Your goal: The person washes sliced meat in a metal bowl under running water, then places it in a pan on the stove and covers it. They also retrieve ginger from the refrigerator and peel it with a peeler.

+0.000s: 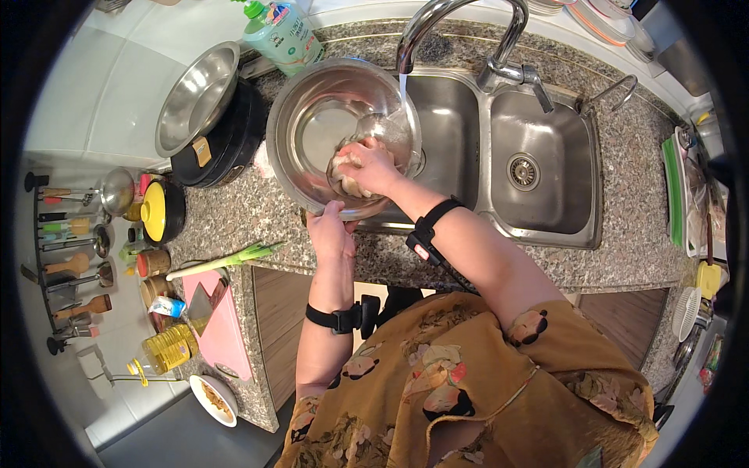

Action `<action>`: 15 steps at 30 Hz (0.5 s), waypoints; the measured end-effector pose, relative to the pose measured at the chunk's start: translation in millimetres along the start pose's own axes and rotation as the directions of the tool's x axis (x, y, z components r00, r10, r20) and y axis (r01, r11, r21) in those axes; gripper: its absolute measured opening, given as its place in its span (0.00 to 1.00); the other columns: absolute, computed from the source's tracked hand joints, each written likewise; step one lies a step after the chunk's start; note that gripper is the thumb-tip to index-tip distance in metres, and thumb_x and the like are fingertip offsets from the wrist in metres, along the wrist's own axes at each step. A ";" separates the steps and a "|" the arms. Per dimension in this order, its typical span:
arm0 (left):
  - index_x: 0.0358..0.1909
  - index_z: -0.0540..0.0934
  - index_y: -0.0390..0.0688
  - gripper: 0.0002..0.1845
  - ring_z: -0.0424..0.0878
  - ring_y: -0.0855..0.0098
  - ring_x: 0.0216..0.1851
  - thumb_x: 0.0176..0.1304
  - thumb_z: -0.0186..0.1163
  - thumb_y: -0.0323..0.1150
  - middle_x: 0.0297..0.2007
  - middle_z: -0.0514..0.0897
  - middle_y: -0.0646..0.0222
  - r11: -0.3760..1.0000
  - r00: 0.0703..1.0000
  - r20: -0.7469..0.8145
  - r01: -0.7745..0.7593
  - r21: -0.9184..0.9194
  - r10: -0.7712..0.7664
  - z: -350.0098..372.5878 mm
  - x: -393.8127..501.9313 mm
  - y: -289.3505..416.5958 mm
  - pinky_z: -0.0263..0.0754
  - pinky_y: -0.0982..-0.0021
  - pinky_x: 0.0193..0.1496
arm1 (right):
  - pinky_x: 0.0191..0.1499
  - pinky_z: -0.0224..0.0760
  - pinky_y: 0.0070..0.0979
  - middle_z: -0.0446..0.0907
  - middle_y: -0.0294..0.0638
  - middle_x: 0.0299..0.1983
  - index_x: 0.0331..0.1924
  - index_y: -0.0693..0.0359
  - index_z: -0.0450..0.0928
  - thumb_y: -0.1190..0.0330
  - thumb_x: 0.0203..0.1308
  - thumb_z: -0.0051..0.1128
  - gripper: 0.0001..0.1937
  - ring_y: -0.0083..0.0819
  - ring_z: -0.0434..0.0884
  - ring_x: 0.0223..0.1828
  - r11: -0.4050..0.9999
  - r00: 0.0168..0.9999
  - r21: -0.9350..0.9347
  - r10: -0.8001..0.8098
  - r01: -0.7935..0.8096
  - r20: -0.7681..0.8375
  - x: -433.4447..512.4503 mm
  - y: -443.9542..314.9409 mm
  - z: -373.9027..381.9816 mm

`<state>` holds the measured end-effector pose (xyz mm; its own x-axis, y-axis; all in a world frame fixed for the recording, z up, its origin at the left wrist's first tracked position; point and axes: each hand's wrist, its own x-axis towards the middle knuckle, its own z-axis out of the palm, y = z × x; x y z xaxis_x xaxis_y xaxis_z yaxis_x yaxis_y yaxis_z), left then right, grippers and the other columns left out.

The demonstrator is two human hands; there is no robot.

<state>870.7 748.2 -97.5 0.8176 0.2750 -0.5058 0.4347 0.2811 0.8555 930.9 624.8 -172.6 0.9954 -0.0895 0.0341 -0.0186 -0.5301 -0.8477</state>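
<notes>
A large stainless steel bowl point(301, 99) is held over the left edge of the double sink, with my left hand point(332, 231) gripping its near rim. Inside the bowl my right hand point(371, 167) grasps a pale, wet lump of food point(348, 175), perhaps raw meat; the fingers partly cover it. Water runs from the chrome faucet point(404, 58) into the bowl's right side, where the surface is disturbed. Part of the left sink basin point(447, 134) shows right of the bowl.
Left of the bowl, a steel basin point(199, 99) rests on a black pot point(234, 140). A green-capped soap bottle point(284, 38) stands behind. Front left are a green onion point(228, 260), a cleaver point(205, 307) on a pink cutting board point(225, 339), an oil bottle point(169, 349) and a white bowl point(196, 386).
</notes>
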 end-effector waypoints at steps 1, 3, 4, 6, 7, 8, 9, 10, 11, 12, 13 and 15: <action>0.52 0.71 0.42 0.20 0.84 0.64 0.31 0.56 0.55 0.21 0.40 0.80 0.62 1.000 1.000 -0.007 0.002 0.020 -0.002 -2.0 0.1 0.5 0.85 0.63 0.26 | 0.60 0.66 0.42 0.74 0.44 0.50 0.49 0.42 0.81 0.51 0.54 0.65 0.18 0.48 0.74 0.56 1.000 1.000 -0.002 -0.002 0.002 -0.008 -0.7 -0.9 2.6; 0.51 0.71 0.42 0.19 0.84 0.64 0.31 0.56 0.56 0.21 0.40 0.80 0.62 1.000 1.000 -0.002 0.000 0.029 0.000 -4.8 0.3 1.3 0.85 0.63 0.26 | 0.59 0.67 0.42 0.74 0.45 0.50 0.48 0.43 0.81 0.51 0.54 0.65 0.18 0.49 0.74 0.56 1.000 1.000 0.003 -0.002 0.002 -0.011 -2.0 -2.2 7.1; 0.51 0.71 0.41 0.19 0.84 0.64 0.31 0.56 0.56 0.22 0.40 0.80 0.62 1.000 1.000 0.009 -0.004 0.019 0.004 -6.1 0.4 1.8 0.85 0.63 0.25 | 0.59 0.66 0.44 0.74 0.45 0.51 0.48 0.43 0.81 0.52 0.54 0.65 0.17 0.50 0.73 0.56 1.000 1.000 0.010 0.001 -0.001 -0.006 -2.8 -3.0 9.1; 0.51 0.71 0.41 0.19 0.84 0.66 0.31 0.56 0.56 0.22 0.40 0.80 0.62 1.000 1.000 0.012 -0.014 0.017 0.013 -7.4 -0.3 1.9 0.83 0.66 0.25 | 0.58 0.65 0.46 0.74 0.45 0.51 0.47 0.44 0.82 0.52 0.54 0.65 0.17 0.52 0.72 0.55 1.000 1.000 0.029 0.006 -0.006 -0.006 -4.5 -4.9 12.4; 0.51 0.71 0.40 0.20 0.83 0.67 0.31 0.55 0.56 0.22 0.40 0.80 0.63 0.999 1.000 0.002 -0.019 0.025 0.019 -7.9 -1.1 2.0 0.82 0.68 0.24 | 0.58 0.65 0.46 0.75 0.45 0.50 0.46 0.44 0.82 0.52 0.54 0.65 0.17 0.52 0.73 0.55 0.999 1.000 0.041 0.008 -0.008 -0.010 -5.5 -6.2 13.9; 0.52 0.71 0.40 0.20 0.83 0.68 0.31 0.55 0.56 0.23 0.40 0.80 0.63 0.999 1.000 -0.003 -0.023 0.026 0.023 -8.4 -2.0 2.0 0.81 0.70 0.24 | 0.58 0.65 0.47 0.75 0.46 0.50 0.46 0.44 0.82 0.52 0.53 0.65 0.17 0.52 0.73 0.55 0.999 1.000 0.048 0.025 -0.024 -0.008 -6.7 -7.7 15.4; 0.51 0.71 0.40 0.20 0.83 0.69 0.31 0.55 0.56 0.23 0.40 0.80 0.64 0.998 1.000 -0.006 -0.028 0.051 0.028 -9.1 -2.7 2.9 0.81 0.70 0.24 | 0.58 0.66 0.47 0.75 0.45 0.49 0.46 0.44 0.82 0.52 0.53 0.65 0.17 0.52 0.73 0.54 0.999 0.999 0.053 0.013 -0.011 -0.031 -7.8 -9.4 16.8; 0.51 0.72 0.40 0.19 0.83 0.69 0.31 0.55 0.56 0.23 0.39 0.80 0.64 0.997 0.999 -0.005 -0.032 0.067 0.032 -9.9 -3.4 4.2 0.81 0.71 0.24 | 0.58 0.66 0.47 0.76 0.45 0.49 0.46 0.44 0.82 0.52 0.53 0.65 0.17 0.52 0.73 0.54 0.999 0.999 0.053 0.014 -0.012 -0.049 -8.9 -11.2 18.2; 0.50 0.72 0.39 0.19 0.83 0.70 0.30 0.55 0.56 0.23 0.39 0.80 0.64 0.996 0.999 -0.013 -0.031 0.078 0.032 -10.4 -4.1 5.3 0.81 0.71 0.24 | 0.58 0.66 0.47 0.76 0.45 0.49 0.46 0.44 0.82 0.52 0.53 0.66 0.17 0.52 0.73 0.54 0.999 0.998 0.047 0.030 -0.028 -0.052 -9.7 -13.2 19.6; 0.50 0.72 0.39 0.18 0.83 0.70 0.30 0.56 0.56 0.23 0.39 0.80 0.64 0.996 0.999 -0.006 -0.046 0.082 0.047 -10.4 -5.0 6.3 0.81 0.71 0.24 | 0.57 0.66 0.47 0.76 0.45 0.49 0.46 0.44 0.82 0.52 0.53 0.66 0.17 0.52 0.73 0.54 0.998 0.997 0.058 0.021 -0.017 -0.071 -10.3 -15.2 20.9; 0.50 0.72 0.39 0.18 0.83 0.70 0.31 0.56 0.56 0.23 0.39 0.81 0.64 0.995 0.998 -0.008 -0.056 0.080 0.056 -10.7 -5.9 7.5 0.81 0.71 0.24 | 0.57 0.66 0.47 0.76 0.45 0.49 0.46 0.44 0.82 0.53 0.52 0.66 0.17 0.51 0.73 0.54 0.998 0.997 0.064 0.026 -0.022 -0.076 -10.9 -17.4 22.2; 0.50 0.72 0.39 0.17 0.83 0.70 0.31 0.56 0.55 0.23 0.40 0.81 0.63 0.993 0.997 -0.015 -0.071 0.095 0.072 -11.2 -7.6 10.2 0.80 0.71 0.25 | 0.57 0.66 0.47 0.76 0.45 0.49 0.45 0.45 0.82 0.53 0.52 0.67 0.17 0.51 0.73 0.54 0.996 0.996 0.085 0.036 -0.028 -0.084 -11.7 -22.1 24.9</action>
<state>864.7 759.3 -86.2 0.8412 0.3082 -0.4443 0.4100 0.1722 0.8957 922.0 658.5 -167.4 0.9827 -0.1790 0.0484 -0.0388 -0.4537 -0.8903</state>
